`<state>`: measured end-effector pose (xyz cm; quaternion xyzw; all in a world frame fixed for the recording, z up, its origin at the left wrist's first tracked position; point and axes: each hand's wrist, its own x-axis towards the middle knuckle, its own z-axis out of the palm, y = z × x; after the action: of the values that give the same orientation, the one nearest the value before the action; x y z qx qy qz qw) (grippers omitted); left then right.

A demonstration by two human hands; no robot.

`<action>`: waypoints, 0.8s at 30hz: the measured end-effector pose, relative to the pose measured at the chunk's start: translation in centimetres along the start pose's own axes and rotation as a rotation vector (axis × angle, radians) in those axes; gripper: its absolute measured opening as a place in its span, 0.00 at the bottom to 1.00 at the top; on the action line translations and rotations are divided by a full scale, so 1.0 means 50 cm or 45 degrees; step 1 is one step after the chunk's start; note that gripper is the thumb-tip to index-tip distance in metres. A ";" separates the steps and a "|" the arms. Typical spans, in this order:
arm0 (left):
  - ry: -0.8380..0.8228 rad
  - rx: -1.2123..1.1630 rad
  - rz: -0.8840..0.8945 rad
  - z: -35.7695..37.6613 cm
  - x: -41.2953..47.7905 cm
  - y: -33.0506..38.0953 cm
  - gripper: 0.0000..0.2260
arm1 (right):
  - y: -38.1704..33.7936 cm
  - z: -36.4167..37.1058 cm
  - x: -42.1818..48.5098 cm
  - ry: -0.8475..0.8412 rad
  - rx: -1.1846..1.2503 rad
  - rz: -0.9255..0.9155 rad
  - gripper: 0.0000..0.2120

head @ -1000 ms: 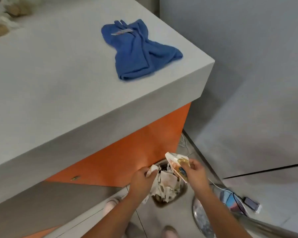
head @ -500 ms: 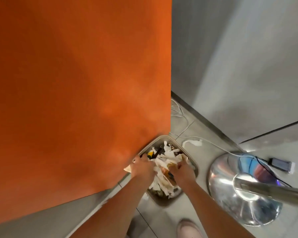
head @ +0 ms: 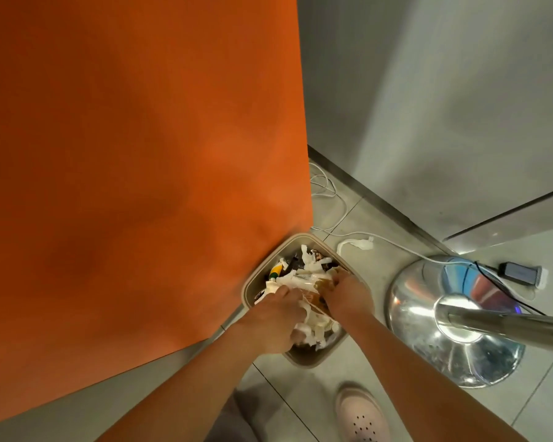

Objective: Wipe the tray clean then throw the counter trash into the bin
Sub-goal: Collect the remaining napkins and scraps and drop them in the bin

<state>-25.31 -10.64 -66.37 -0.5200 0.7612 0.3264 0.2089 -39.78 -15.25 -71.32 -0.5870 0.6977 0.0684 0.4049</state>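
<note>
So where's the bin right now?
In the head view, the bin sits on the floor, low and centre, against the orange panel, with the shiny metal base to its right.

Plain orange panel; tan bin, its trash mostly white (one yellow scrap among it); mirror-silver stand base; pale pink shoe dotted with holes; grey floor tiles.

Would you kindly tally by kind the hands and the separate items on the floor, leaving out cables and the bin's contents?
Hands: 2 (left hand, right hand)
Bin: 1
Chrome stand base: 1
Phone-like device: 1
White scrap: 1
Pink shoe: 1
Total: 7
</note>
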 end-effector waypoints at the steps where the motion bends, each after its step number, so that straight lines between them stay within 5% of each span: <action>1: -0.022 -0.071 -0.013 0.010 0.010 -0.008 0.15 | 0.000 0.000 0.002 0.003 -0.031 -0.003 0.12; 5: 0.345 -0.611 -0.115 0.068 0.025 -0.029 0.13 | 0.003 0.003 0.002 0.072 -0.010 -0.055 0.14; 8: 0.546 -0.507 -0.445 0.108 0.017 -0.016 0.18 | 0.005 0.012 -0.006 0.078 -0.023 -0.200 0.17; 12: 0.489 -0.362 -0.688 0.120 0.037 0.021 0.21 | 0.007 0.025 -0.009 -0.043 -0.156 -0.227 0.19; 19: 0.292 -0.446 -0.704 0.143 0.096 0.017 0.24 | 0.011 0.045 0.027 -0.092 -0.262 -0.204 0.20; 24: 0.125 -0.226 -0.785 0.154 0.139 0.016 0.33 | 0.021 0.078 0.051 -0.111 -0.417 -0.199 0.25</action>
<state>-28.79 -9.51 -76.11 -0.7573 0.5457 0.2874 0.2150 -38.76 -14.66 -75.94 -0.6940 0.6113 0.1749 0.3377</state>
